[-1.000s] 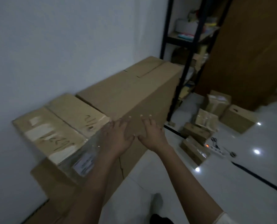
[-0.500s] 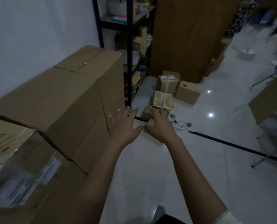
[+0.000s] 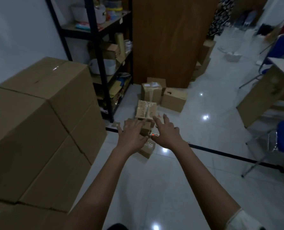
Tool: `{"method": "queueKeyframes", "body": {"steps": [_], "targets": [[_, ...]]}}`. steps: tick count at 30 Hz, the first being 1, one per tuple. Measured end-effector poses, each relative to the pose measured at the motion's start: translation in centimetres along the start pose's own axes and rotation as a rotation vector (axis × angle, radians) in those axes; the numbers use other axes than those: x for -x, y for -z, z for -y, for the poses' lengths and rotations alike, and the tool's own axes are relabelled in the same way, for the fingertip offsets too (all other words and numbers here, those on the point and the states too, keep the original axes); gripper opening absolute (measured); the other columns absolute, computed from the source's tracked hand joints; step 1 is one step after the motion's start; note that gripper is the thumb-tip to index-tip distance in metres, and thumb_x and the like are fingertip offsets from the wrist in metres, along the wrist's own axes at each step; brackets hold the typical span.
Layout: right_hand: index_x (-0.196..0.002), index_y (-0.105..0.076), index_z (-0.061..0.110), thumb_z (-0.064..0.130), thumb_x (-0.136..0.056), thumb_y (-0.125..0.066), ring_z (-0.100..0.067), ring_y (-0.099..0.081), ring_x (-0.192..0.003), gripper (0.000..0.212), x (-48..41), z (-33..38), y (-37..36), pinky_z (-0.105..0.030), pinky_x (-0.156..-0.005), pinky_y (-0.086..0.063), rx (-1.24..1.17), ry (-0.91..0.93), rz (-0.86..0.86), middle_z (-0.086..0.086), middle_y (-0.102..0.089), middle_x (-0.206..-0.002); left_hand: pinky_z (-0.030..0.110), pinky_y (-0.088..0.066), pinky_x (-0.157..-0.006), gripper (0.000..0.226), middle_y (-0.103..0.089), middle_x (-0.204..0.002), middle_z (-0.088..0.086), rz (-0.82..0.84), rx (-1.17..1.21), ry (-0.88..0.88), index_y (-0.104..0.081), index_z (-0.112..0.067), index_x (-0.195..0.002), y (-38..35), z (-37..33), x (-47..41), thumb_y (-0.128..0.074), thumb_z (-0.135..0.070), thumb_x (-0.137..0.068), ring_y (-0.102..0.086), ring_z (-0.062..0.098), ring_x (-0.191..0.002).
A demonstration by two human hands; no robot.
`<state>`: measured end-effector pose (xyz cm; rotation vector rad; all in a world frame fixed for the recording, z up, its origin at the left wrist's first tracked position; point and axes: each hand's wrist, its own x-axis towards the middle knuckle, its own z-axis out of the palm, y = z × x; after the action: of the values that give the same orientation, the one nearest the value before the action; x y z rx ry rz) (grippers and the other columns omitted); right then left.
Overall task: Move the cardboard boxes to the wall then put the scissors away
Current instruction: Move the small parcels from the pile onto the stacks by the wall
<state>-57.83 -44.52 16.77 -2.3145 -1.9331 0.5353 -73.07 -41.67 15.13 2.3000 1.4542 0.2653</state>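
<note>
while the left grip and the right grip are stretched forward side by side, both are wide: fingers straight and fanned, palms down, nothing held in either. the thumbs nearly meet. in the view they overlap a cluster of small cardboard boxes on the floor. contact cannot be confirmed, and the grips appear to be short of them.

step in hand, as judged: fetch the next small box for the wall. procedure: select the nearest box, just below the left grip, before the ones behind it. place one grip on each opposite side, fingers under the bottom edge, and lift level. keep clear of the power strip, whose red lamp glows between the two grips, and of the black cable crossing the floor. a box dragged across either may snag. carry, do not slide.

destination: the large cardboard boxes stand stacked at the white wall, on the left. set the small box against or beside that stack, short of the black shelf rack.

the scissors cannot be made out in this frame; they may lie behind the right grip. locate them only after the last floor box is moved. two further boxes sit in front of the wooden cabinet, well apart from the wall stack.
</note>
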Motion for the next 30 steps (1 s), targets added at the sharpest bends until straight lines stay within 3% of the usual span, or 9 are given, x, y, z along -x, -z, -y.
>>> {"method": "queueKeyframes", "body": {"steps": [3,7,10,16,23,30], "targets": [[-0.156,-0.002,0.031,0.045,-0.093,-0.058,-0.042,-0.022,-0.142,0.085,-1.6,-4.1,1.1,-0.055,-0.11,-0.025,0.052,-0.04,0.024,-0.015,0.007,-0.162,0.063,-0.002,-0.114,0.075,-0.008,-0.162,-0.002,0.041,-0.032,-0.004,-0.011,-0.038,-0.153,-1.8,-1.8,-2.6,-0.054,-0.04,-0.092,-0.003,0.035,-0.147],[-0.155,0.004,0.032,0.047,-0.095,-0.053,-0.042,0.005,-0.147,0.084,-3.7,-8.4,0.8,-0.057,-0.115,-0.015,0.047,-0.099,0.048,-0.013,0.017,-0.161,0.065,-0.001,-0.113,0.077,-0.003,-0.163,-0.002,0.103,-0.078,-0.002,-0.007,-0.039,-0.153,-3.2,-3.8,-6.2,-0.054,-0.039,-0.092,-0.001,0.035,-0.148],[-0.155,0.006,0.033,0.049,-0.095,-0.054,-0.041,0.013,-0.147,0.087,-5.9,-10.9,0.3,-0.055,-0.116,-0.011,0.034,-0.119,0.064,-0.012,0.022,-0.16,0.067,-0.002,-0.113,0.075,-0.005,-0.162,-0.002,0.116,-0.078,-0.037,-0.01,-0.037,-0.153,-3.8,-5.3,-10.0,-0.055,-0.038,-0.092,-0.001,0.033,-0.148],[-0.154,0.01,0.034,0.049,-0.094,-0.054,-0.039,0.016,-0.147,0.089,-12.5,-15.7,1.3,-0.055,-0.116,-0.009,0.006,-0.159,0.109,-0.01,0.026,-0.159,0.064,-0.01,-0.113,0.077,-0.007,-0.163,0.002,0.167,-0.14,-0.085,-0.004,-0.04,-0.153,-6.1,-8.1,-19.8,-0.052,-0.049,-0.093,-0.006,0.038,-0.147],[-0.154,0.011,0.032,0.048,-0.097,-0.049,-0.038,0.016,-0.147,0.085,-22.1,-20.7,4.3,-0.055,-0.116,-0.009,-0.003,-0.197,0.117,-0.009,0.026,-0.159,0.064,0.005,-0.112,0.076,0.001,-0.163,0.001,0.24,-0.15,-0.144,-0.001,-0.04,-0.153,-7.5,-11.2,-32.3,-0.049,-0.047,-0.095,0.004,0.038,-0.147],[-0.155,0.005,0.034,0.049,-0.097,-0.05,-0.036,0.011,-0.148,0.082,-30.7,-27.1,6.6,-0.055,-0.116,-0.01,-0.065,-0.276,0.101,-0.004,0.022,-0.161,0.064,0.001,-0.113,0.076,0.001,-0.163,0.0,0.343,-0.165,-0.187,-0.002,-0.039,-0.154,-10.3,-13.0,-43.3,-0.05,-0.047,-0.095,0.006,0.039,-0.147]]}}
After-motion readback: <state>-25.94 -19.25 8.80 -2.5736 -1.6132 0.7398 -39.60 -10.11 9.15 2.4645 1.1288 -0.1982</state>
